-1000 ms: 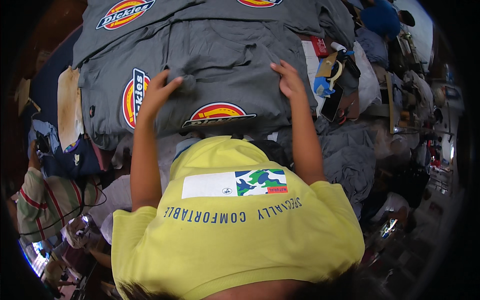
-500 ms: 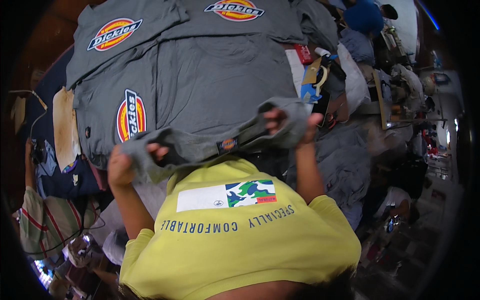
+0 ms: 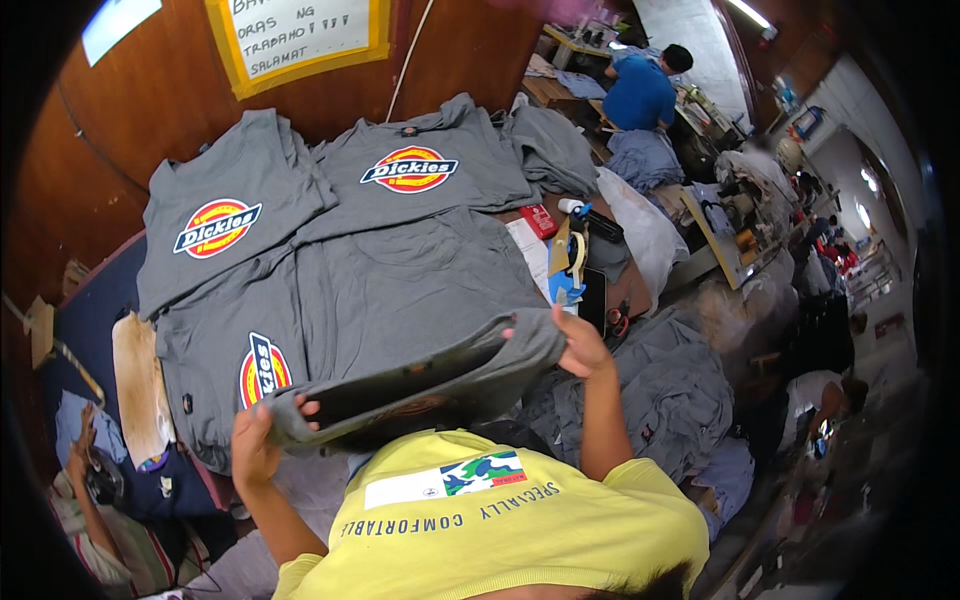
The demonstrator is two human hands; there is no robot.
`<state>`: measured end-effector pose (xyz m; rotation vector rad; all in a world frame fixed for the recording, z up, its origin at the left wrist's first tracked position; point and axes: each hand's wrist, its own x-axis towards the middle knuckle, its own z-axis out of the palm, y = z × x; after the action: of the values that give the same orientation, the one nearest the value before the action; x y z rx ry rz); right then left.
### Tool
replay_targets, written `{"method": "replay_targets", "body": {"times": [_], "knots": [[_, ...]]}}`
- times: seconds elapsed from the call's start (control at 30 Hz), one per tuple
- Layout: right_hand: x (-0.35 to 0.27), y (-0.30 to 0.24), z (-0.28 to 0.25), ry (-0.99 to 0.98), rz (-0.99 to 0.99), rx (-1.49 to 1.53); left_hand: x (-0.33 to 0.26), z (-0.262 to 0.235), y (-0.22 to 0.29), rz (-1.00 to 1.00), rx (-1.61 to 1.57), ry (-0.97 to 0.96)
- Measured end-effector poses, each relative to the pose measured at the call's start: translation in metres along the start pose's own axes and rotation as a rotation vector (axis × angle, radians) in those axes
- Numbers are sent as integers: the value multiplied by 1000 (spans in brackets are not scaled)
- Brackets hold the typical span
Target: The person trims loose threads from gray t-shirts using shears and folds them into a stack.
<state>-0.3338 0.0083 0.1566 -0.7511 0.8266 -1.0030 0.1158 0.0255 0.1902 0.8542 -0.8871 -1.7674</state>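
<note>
A grey T-shirt [image 3: 465,372] is stretched between my two hands, close to my body. Its edge gapes in a long opening with a dark inside. At the left end my left hand [image 3: 258,447] grips the fabric, fingertips hooked inside the opening. My right hand [image 3: 583,347] pinches the other end, a little higher, its thumb up on the outside. Just beyond lies another grey T-shirt [image 3: 400,285], spread flat. More grey shirts with a red and yellow oval print, such as the sleeve-folded one [image 3: 225,180] and the one beside it [image 3: 450,140], lie farther back.
Right of the shirts are a tape roll [image 3: 578,258], a red box [image 3: 538,220] and scissors [image 3: 618,318]. A heap of grey garments [image 3: 650,395] lies by my right arm. At left are a stained board [image 3: 143,385] and another person's hand [image 3: 82,440]. A person in blue [image 3: 640,92] sits far off.
The view has tilted up, showing the wall and sign. The held shirt's edge has turned, so its inner label no longer shows and the opening gapes wider; both hands still hold it.
</note>
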Motion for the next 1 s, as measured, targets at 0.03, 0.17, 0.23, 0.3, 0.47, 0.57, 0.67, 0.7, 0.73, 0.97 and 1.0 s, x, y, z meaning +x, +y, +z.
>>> {"method": "replay_targets", "body": {"times": [0.03,0.17,0.23,0.3,0.47,0.57,0.67,0.7,0.73,0.97,1.0], "knots": [[-11,-12,8,-32,-67,33,-9,-1,9,82,75,-25],[-56,-43,17,-128,-241,-20,-26,-46,11,475,286,-99],[-51,-52,7,-301,-329,24,-30,-37,29,630,252,-54],[-32,-37,-10,-93,-534,148,2,-69,29,864,672,142],[88,-52,-1,-12,-378,111,145,-17,46,216,-102,270],[120,-26,-19,31,-416,-39,176,-30,27,7,563,458],[117,12,-15,192,-296,-62,208,-142,-40,110,1643,426],[110,27,-19,178,-270,-82,202,-121,-65,351,1619,479],[104,43,-18,146,-233,-96,198,-95,-79,151,1385,331],[65,78,20,213,-198,-973,159,100,-139,-526,210,-29],[62,75,22,199,-128,-1063,162,104,-145,-504,134,-55]]}}
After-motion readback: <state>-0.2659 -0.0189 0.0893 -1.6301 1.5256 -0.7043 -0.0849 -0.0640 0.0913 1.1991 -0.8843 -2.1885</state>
